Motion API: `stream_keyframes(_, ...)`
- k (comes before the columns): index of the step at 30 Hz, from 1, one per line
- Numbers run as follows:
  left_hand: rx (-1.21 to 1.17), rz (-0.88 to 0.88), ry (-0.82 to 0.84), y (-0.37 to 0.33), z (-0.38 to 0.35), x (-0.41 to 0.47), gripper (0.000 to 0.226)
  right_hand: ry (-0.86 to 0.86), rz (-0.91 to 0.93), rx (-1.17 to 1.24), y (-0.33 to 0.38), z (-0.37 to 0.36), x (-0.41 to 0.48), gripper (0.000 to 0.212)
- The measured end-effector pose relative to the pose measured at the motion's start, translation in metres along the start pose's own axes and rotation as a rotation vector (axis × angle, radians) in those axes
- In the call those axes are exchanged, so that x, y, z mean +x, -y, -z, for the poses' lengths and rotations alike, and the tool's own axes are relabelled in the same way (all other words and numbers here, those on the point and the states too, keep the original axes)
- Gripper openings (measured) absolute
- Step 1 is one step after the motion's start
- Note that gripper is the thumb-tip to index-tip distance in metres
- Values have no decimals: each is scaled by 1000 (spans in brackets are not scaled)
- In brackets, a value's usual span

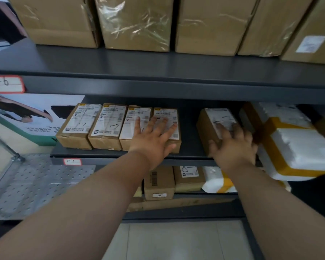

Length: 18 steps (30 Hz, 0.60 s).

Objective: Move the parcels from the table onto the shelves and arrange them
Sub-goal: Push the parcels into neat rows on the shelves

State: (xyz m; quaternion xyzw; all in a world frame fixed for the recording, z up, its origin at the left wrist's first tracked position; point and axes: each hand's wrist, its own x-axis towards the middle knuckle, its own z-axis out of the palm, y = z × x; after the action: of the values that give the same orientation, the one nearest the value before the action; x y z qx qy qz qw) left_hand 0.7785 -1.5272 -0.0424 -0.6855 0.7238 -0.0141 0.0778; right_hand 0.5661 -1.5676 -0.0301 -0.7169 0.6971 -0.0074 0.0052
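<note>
Several small brown parcels with white labels lie side by side on the middle shelf [188, 149]. My left hand [152, 139] rests flat with spread fingers on the rightmost parcel of that row [174, 117], partly over its neighbour [133, 119]. To the right, a separate brown parcel [212, 119] lies tilted; my right hand [233, 147] grips its near end, thumb on the left side and fingers over the top label. A gap of bare shelf separates this parcel from the row.
Large cardboard boxes [135, 23] fill the upper shelf. White parcels with yellow tape [298, 145] crowd the right of the middle shelf. More boxes [159, 182] sit on the lower shelf. A perforated metal platform [36, 184] and a printed poster [30, 117] are at left.
</note>
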Motion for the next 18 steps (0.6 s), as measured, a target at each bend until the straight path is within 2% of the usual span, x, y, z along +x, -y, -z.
stream_keyframes(3,-37,10,53,-15,-5,8,58,-7,59,24,19,-2,-5,64)
stream_keyframes(13,-31,49,51,-20,-7,11,56,73,248,103,47,-8,3,61)
stream_keyframes(18,-53,21,-52,-38,9,10,65,-84,269,46,-8,9,-5,60)
